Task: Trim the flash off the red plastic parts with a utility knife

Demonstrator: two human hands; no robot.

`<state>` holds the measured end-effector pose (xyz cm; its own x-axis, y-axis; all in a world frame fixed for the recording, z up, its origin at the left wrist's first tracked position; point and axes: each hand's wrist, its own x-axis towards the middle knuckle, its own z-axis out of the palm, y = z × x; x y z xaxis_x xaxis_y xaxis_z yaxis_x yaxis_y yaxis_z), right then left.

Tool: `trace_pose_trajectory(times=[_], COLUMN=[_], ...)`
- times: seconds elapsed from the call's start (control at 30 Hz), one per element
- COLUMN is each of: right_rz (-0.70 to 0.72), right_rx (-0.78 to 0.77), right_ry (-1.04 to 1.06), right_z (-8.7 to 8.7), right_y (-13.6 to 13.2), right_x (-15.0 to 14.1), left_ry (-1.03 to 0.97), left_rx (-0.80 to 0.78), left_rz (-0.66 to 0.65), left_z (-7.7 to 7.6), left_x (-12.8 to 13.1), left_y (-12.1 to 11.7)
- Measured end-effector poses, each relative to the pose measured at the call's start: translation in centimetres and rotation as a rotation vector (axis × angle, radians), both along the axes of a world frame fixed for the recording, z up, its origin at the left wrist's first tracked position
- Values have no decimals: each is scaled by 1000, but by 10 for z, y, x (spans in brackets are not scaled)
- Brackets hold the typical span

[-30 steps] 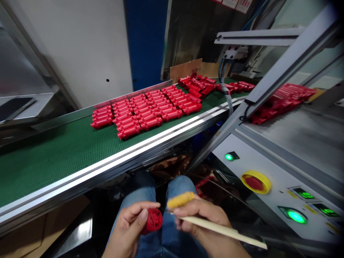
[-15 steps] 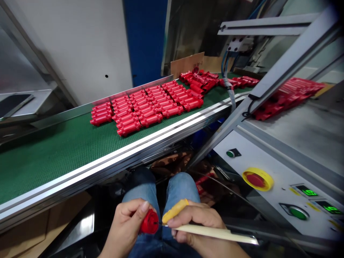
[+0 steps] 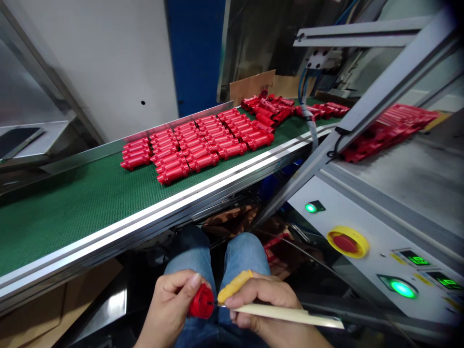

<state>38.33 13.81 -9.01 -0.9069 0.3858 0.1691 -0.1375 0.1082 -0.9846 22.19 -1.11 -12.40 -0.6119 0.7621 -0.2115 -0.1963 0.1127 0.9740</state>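
Over my lap, my left hand is closed round a red plastic cylinder part, its round end facing right. My right hand grips a thin cream-coloured tool whose fine tip touches the part's end face. A yellow rubber cot covers the right index finger. Several matching red parts lie in neat rows on the green conveyor belt ahead, with a looser heap further along.
A grey machine panel on the right carries a red emergency stop in a yellow collar, lit green buttons and small green displays. More red parts lie on the machine top behind a slanted aluminium bar. A phone lies far left.
My hands came together: the tool tip moved from beside the red part onto its end face. The view shifted slightly, and the green panel lamps blinked off and on.
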Motion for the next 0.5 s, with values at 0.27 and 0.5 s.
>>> trace_pose_trajectory(times=[0.27, 0.5], right_rz=[-5, -64], right_rx=[-681, -1050], right_ry=[146, 13], right_z=[-45, -12], right_y=[-32, -33], right_x=[-11, -18], left_ry=[-617, -570], left_rx=[80, 135], left_rz=[46, 41], left_z=[-11, -8], left_x=[19, 18], left_y=[11, 14])
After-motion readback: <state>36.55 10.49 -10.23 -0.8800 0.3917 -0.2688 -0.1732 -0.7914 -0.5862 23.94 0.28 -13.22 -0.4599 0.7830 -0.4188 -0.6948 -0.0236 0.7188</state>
